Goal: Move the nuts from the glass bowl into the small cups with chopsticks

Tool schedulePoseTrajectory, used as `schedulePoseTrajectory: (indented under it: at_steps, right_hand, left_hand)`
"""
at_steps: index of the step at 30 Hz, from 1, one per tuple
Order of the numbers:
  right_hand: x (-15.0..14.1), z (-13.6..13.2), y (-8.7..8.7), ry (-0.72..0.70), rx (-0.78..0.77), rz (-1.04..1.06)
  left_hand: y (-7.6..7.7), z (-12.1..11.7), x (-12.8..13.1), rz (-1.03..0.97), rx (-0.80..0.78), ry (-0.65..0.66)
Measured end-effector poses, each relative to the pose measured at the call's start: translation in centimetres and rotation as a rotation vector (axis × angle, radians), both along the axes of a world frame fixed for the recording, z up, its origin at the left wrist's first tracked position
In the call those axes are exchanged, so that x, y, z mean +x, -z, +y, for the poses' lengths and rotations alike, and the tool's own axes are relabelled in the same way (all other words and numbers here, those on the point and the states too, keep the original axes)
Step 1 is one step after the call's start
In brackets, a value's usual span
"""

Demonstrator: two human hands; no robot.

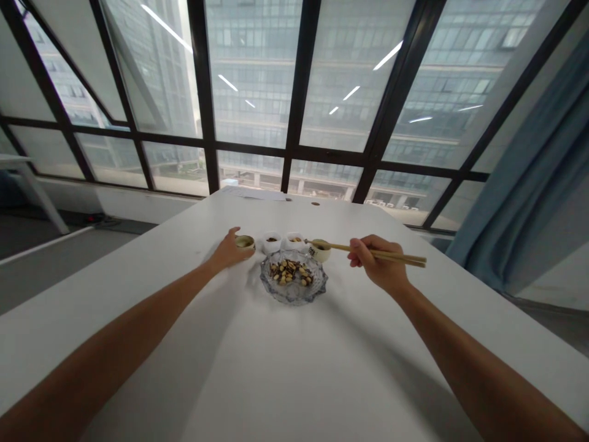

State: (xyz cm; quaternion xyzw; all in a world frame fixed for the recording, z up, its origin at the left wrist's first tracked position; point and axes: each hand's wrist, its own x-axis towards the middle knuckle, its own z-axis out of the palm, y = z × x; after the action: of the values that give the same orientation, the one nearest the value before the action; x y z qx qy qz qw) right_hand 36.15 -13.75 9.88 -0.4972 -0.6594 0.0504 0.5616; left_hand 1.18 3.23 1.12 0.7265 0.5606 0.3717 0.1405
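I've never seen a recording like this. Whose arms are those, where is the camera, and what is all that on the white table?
There is no machine here: the arms belong to a person, and the one picture comes from a camera worn on that person's head, looking forward and down. The left hand rests against a small tan cup. The right hand holds a pair of chopsticks, their tips reaching over another tan cup. Between those two cups stand two small white cups, each with something dark inside, too small to identify. In front of them sits a glass dish holding mixed beans or nuts. All of this stands on the white table, with large windows behind.
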Motion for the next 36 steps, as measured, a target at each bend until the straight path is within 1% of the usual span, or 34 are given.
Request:
schedulePoseTrajectory:
  at_steps: [1, 2, 3, 5, 7, 9, 10, 11, 13, 16, 20, 23, 26, 28, 30, 33, 36]
  right_hand:
    - [0.7, 0.4, 0.1, 0.016, 0.007, 0.054]
    - [1.5, 0.7, 0.2, 0.035, 0.014, 0.097]
    - [2.2, 1.1, 0.3, 0.053, 0.019, 0.129]
    - [3.4, 1.5, 0.5, 0.078, 0.017, 0.159]
    - [4.2, 1.7, 0.6, 0.091, 0.003, 0.161]
    - [4.6, 1.8, 0.7, 0.098, -0.018, 0.151]
    - [4.7, 1.8, 0.7, 0.100, -0.029, 0.141]
    - [4.7, 1.8, 0.7, 0.101, -0.037, 0.128]
    - [4.8, 1.8, 0.7, 0.106, -0.051, 0.091]
    - [4.7, 1.6, 0.6, 0.123, -0.064, 0.016]
    - [4.5, 1.2, 0.4, 0.141, -0.089, -0.081]
    - [4.5, 1.2, 0.6, 0.150, -0.101, -0.120]
    - [4.6, 1.5, 1.0, 0.085, -0.117, -0.207]
    - [4.6, 1.7, 1.2, 0.028, -0.102, -0.296]
    - [4.5, 1.9, 1.3, 0.005, -0.075, -0.357]
    - [4.2, 1.7, 1.2, 0.034, -0.065, -0.354]
    - [3.9, 1.2, 0.7, 0.132, -0.021, -0.246]
  left_hand:
    - [-0.9, 0.1, 0.6, 0.043, 0.015, -0.015]
    - [-1.8, 0.1, 1.6, 0.095, 0.069, -0.013]
    - [-2.8, 0.0, 3.0, 0.148, 0.131, 0.026]
    - [-4.5, -0.4, 6.6, 0.236, 0.210, 0.178]
    - [-5.5, -0.8, 10.9, 0.340, 0.190, 0.332]
    - [-5.9, -0.9, 15.0, 0.430, 0.136, 0.428]
    - [-5.9, -0.8, 16.7, 0.460, 0.112, 0.448]
    - [-5.9, -0.7, 18.1, 0.493, 0.086, 0.466]
    - [-5.6, -0.3, 19.9, 0.540, 0.019, 0.497]
    - [-5.2, 0.3, 20.8, 0.534, -0.031, 0.533]
    - [-5.0, 0.2, 20.3, 0.470, 0.054, 0.568]
    - [-4.9, -0.2, 19.9, 0.419, 0.075, 0.590]
    - [-4.6, -0.4, 19.9, 0.385, 0.073, 0.596]
    - [-4.4, -0.3, 20.0, 0.384, 0.072, 0.593]
    - [-4.1, -0.1, 20.1, 0.392, 0.075, 0.585]
    - [-3.9, 0.2, 20.2, 0.418, 0.069, 0.567]
    - [-4.0, 0.4, 20.0, 0.458, 0.034, 0.557]
